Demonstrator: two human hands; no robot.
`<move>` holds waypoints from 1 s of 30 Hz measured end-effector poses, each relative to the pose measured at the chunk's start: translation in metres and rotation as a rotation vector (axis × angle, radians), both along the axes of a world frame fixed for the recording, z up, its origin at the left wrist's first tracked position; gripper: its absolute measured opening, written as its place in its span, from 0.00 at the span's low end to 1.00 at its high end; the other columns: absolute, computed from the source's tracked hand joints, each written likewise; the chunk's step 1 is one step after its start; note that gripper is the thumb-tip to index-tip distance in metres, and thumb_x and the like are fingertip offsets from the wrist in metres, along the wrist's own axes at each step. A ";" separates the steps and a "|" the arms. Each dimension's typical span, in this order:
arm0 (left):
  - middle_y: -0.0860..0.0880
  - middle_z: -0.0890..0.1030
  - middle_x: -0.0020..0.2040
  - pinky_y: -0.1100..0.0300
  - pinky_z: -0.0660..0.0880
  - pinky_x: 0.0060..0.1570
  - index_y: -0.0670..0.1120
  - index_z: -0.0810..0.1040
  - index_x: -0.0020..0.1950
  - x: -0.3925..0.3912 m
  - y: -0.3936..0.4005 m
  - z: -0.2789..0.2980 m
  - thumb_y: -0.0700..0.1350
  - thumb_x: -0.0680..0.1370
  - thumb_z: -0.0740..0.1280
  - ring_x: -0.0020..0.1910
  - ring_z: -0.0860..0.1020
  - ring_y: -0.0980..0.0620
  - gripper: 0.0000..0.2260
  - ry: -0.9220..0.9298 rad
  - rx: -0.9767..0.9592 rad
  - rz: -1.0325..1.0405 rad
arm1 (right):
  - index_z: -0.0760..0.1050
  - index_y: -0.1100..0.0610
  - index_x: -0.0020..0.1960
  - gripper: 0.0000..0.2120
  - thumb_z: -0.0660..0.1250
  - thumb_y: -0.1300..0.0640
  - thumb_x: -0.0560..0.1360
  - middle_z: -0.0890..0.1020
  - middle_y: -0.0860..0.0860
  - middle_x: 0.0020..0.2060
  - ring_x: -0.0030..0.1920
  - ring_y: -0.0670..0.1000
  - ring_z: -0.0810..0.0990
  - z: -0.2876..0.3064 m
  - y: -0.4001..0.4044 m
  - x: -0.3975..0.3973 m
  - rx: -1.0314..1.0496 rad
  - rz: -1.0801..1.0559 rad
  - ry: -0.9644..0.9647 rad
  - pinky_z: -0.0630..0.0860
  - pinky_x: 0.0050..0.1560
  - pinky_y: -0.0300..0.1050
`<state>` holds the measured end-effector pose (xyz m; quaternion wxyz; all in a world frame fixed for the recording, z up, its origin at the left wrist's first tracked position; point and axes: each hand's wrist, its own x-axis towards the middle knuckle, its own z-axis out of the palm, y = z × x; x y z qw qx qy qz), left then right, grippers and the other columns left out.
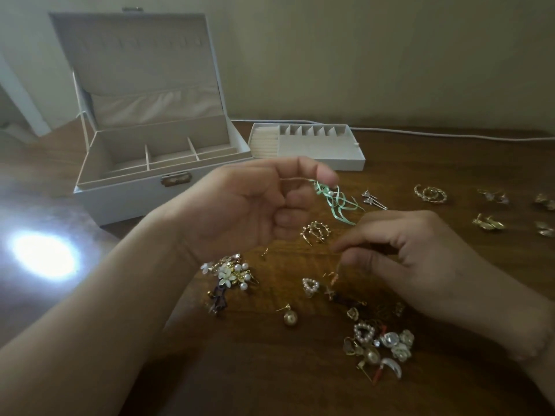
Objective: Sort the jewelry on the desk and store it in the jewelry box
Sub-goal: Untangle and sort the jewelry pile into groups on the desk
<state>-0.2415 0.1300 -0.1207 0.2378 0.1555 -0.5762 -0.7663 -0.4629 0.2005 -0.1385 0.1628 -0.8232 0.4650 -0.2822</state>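
My left hand is raised over the desk, pinching a green ribbon earring that dangles from its fingertips. My right hand hovers lower, pinching a thin gold earring just above the wood. The white jewelry box stands open at the back left, its compartments bare. Its removed tray lies beside it on the right. Loose jewelry lies in heaps: a flower-and-pearl heap under my left wrist, a pearl-and-crystal heap below my right hand.
Sorted pairs lie at the right: gold hoops, gold leaf earrings, silver studs. A pearl hoop pair and a gold ball earring lie mid-desk. A white cable runs along the wall. Bright glare marks the left.
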 end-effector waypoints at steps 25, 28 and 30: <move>0.45 0.62 0.78 0.39 0.67 0.64 0.61 0.57 0.78 -0.036 0.018 -0.022 0.21 0.61 0.58 0.74 0.68 0.46 0.52 0.330 -0.049 0.144 | 0.83 0.56 0.48 0.06 0.75 0.61 0.71 0.83 0.46 0.36 0.36 0.40 0.79 0.010 0.009 0.025 -0.392 -0.072 -0.052 0.76 0.40 0.31; 0.41 0.64 0.77 0.42 0.65 0.71 0.49 0.59 0.79 -0.032 0.010 -0.028 0.27 0.62 0.63 0.75 0.65 0.41 0.45 0.345 -0.050 0.062 | 0.81 0.57 0.44 0.03 0.74 0.58 0.72 0.83 0.47 0.33 0.33 0.43 0.82 0.020 0.013 0.013 -0.249 -0.067 -0.151 0.78 0.34 0.35; 0.40 0.67 0.75 0.44 0.65 0.71 0.44 0.65 0.76 -0.029 0.003 -0.033 0.32 0.65 0.71 0.75 0.65 0.40 0.40 0.280 -0.108 0.052 | 0.80 0.57 0.43 0.04 0.73 0.58 0.70 0.84 0.51 0.33 0.32 0.47 0.84 0.031 0.012 -0.007 -0.092 -0.120 -0.402 0.79 0.32 0.38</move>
